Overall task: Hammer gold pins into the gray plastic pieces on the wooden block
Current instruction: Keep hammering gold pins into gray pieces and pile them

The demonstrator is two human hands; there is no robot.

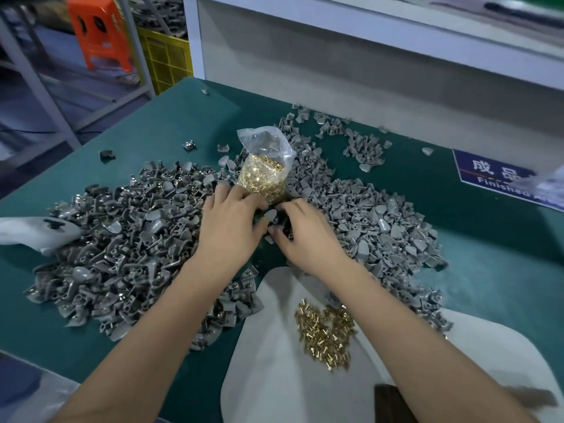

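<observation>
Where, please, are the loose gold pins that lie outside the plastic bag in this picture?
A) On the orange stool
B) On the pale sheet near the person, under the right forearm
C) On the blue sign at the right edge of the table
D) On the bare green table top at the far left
B: the loose gold pins lie in a small heap on the pale sheet, nearer the person than the bag of pins.

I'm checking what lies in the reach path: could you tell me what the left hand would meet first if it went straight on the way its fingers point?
The left hand points up and right; its fingertips look already at the bag of gold pins, though contact is unclear.
</observation>
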